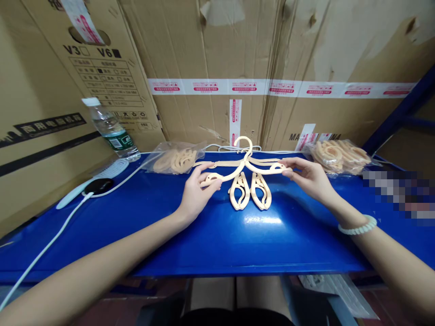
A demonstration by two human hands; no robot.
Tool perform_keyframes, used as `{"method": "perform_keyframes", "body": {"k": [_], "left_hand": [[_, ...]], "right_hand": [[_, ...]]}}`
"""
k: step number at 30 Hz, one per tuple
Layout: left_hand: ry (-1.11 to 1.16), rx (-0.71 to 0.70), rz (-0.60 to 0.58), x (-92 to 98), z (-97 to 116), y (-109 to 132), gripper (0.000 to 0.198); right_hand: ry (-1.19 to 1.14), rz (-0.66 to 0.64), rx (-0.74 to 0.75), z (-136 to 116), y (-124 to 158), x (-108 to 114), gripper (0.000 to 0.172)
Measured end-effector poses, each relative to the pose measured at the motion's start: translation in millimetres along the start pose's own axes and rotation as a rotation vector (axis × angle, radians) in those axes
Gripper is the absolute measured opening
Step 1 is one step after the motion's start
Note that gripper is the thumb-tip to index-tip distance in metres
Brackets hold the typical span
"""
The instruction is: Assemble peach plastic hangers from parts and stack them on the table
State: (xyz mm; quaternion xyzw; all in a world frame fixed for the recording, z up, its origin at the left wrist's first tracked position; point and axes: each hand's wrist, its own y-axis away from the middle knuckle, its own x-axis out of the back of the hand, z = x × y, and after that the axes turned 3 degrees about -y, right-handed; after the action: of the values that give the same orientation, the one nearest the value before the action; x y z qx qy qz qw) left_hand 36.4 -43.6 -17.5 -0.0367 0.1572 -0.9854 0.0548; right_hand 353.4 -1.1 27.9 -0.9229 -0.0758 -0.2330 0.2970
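Head view: pinching one end of the cream hanger in the left hand, the other end in the right hand, toward the tabletop's far edge. Apparently spreading or checking the hanger; next, calls for steady, even pressure.

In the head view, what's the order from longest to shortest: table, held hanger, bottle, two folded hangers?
1. Table
2. Held hanger
3. Bottle
4. Folded hangers: these two look alike, so they share last place.
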Motion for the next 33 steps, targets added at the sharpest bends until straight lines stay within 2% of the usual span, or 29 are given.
{"method": "perform_keyframes", "body": {"k": [3, 6, 8, 11, 13, 16, 19, 23, 27, 30, 33], "left_hand": [[0.108, 0.081, 0.065, -0.5, 3.2, -1.1, 0.069], [0.160, 0.150, 0.021, -3.7, 6.9, 1.4, 0.071], [0.177, 0.164, -0.004, -6.7, 8.8, 4.6, 0.071], [0.164, 0.157, -0.054, -10.7, 10.4, 9.4, 0.063], [0.126, 0.138, -0.097, -12.4, 11.0, 11.9, 0.054], [0.079, 0.105, -0.120, -13.8, 11.6, 14.6, 0.047], [0.062, 0.074, -0.130, -14.3, 13.2, 16.6, 0.043], [0.053, -0.004, -0.144, -15.2, 16.9, 20.2, 0.036], [0.015, -0.092, -0.180, -16.9, 18.6, 23.1, 0.030], [0.023, -0.089, -0.204, -17.5, 17.9, 22.1, 0.029], [0.045, -0.079, -0.176, -17.5, 16.3, 19.7, 0.030]], "right_hand": [[-0.102, 0.010, -0.063, -3.4, -0.8, 0.4, 0.027], [-0.293, -0.013, -0.127, -7.1, 2.0, -8.9, 0.027], [-0.456, -0.010, -0.185, -9.3, 5.3, -20.0, 0.036], [-0.611, -0.016, -0.241, -14.5, 10.8, -36.4, 0.039], [-0.592, -0.121, -0.225, -20.4, 14.3, -43.1, 0.033], [-0.471, -0.391, -0.175, -30.9, 18.8, -45.4, 0.021], [-0.368, -0.548, -0.121, -38.2, 21.8, -43.2, 0.024], [-0.257, -0.553, -0.083, -41.9, 23.6, -42.0, 0.036], [-0.247, -0.576, -0.072, -45.9, 25.5, -43.2, 0.043], [-0.242, -0.585, -0.071, -48.8, 26.6, -43.0, 0.042], [-0.284, -0.559, -0.059, -50.1, 27.3, -42.7, 0.038]]}}
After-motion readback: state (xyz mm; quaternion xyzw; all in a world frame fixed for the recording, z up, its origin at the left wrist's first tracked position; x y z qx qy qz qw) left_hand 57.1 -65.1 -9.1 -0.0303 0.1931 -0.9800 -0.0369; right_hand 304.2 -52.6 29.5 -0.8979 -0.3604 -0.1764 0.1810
